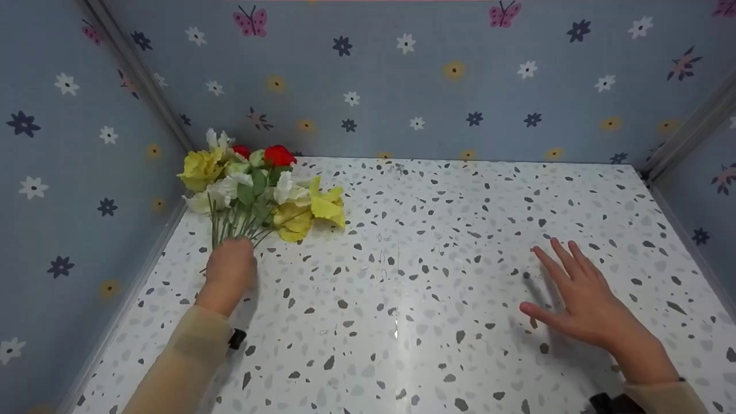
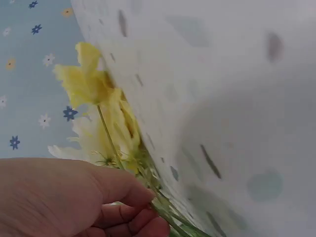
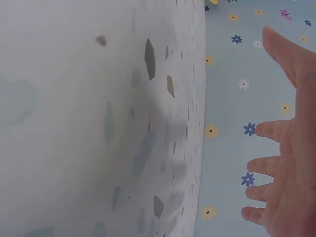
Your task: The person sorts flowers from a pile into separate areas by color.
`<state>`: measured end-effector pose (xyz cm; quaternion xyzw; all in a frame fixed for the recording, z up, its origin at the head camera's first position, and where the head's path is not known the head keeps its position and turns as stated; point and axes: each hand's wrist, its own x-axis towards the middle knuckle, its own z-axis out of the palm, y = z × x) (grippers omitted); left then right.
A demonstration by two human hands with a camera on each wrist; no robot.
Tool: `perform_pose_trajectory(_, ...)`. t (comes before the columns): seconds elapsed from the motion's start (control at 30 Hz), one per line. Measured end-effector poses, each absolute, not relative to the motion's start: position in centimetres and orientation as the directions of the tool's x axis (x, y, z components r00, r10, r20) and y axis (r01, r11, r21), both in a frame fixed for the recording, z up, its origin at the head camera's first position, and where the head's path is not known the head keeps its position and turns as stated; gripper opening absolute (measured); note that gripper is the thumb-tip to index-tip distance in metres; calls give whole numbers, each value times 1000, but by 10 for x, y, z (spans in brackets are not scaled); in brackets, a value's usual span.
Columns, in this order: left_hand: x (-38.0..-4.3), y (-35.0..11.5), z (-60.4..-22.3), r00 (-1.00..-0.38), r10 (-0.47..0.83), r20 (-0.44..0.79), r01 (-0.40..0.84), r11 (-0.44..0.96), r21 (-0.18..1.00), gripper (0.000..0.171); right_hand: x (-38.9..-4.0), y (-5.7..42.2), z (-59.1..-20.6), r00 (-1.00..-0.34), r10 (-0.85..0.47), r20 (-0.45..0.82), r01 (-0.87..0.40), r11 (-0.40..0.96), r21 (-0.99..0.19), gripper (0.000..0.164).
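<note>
A bunch of artificial flowers with yellow, white and red blooms lies at the back left of the speckled tabletop, heads toward the wall. My left hand grips its green stems near their lower ends. In the left wrist view, the thumb and curled fingers of the left hand close round the stems, and a yellow bloom shows beyond them. Over the right side of the table, my right hand is spread with nothing in it. The right wrist view shows the right hand with its fingers apart.
The white terrazzo-patterned tabletop is enclosed by blue panels printed with flowers and butterflies: a back panel, a left panel and a right panel. The bouquet lies close to the back left corner.
</note>
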<state>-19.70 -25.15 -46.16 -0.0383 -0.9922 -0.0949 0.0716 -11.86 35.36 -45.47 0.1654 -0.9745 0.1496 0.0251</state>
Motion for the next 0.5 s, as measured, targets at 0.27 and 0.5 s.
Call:
perform_pose_trajectory(0.27,-201,-204,-454,-967,45,252,166,859,484,19,-136,333,-457,-952,-282,116,-305,868,-391,90)
perform_pose_trajectory(0.5,-206,-134,-455,-990,-84,113,41,597,801,13,-153,289,-458,-955,-275,112,-294,824,-484,79)
